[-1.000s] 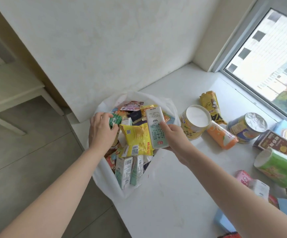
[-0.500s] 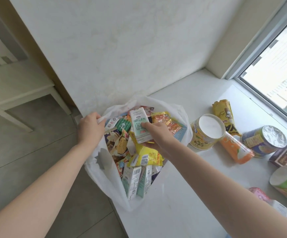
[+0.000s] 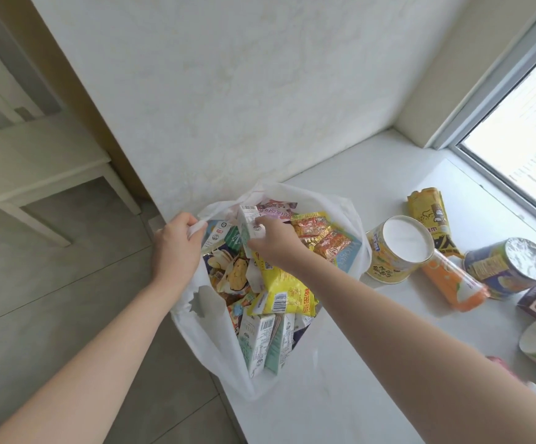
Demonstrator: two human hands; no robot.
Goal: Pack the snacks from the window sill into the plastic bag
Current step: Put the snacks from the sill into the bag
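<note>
Plastic bag overhangs the white sill above grey floor tiles; both hands' fingers clamp bag rim and carton.

Two bare forearms reach in from the bottom edge, without sleeves, watch, bracelet or glove. The left hand and the right hand carry no rings where they show. The nails that show are short and plain, without polish.
</note>
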